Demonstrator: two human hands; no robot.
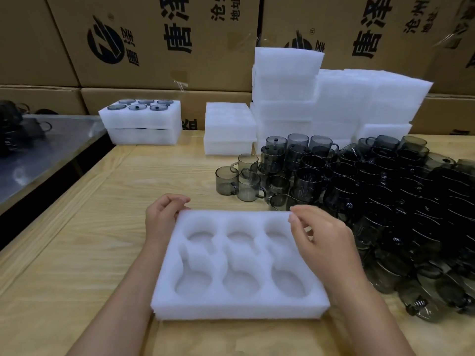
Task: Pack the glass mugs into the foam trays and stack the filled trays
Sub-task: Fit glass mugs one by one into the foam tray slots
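Head view: an empty foam tray point(239, 263) with six round pockets lies flat on the wooden counter point(84, 227), right in front of the person. The left hand point(164, 217) sits at the tray's far-left corner, and its grip is closed on that corner with curled fingers. The right hand point(321, 240) reaches over the tray's right side, and its grip pinches the far-right corner between thumb and fingertips.

Just right of the tray, a dense crowd of smoky glass mugs point(372, 191) covers the counter. Most stand upright, while some near the front edge lie tilted. A few lighter mugs stand apart at the crowd's left edge.

At the far left of the counter, two filled trays point(141, 124) are stacked. The upper one shows six mugs in its pockets. Beside them stands a short pile of spare trays point(230, 127), and to its right taller piles of white foam point(341, 98).

Printed cardboard boxes point(154, 47) form a wall behind everything. A metal table point(38, 155) at the left carries some dark glassware.
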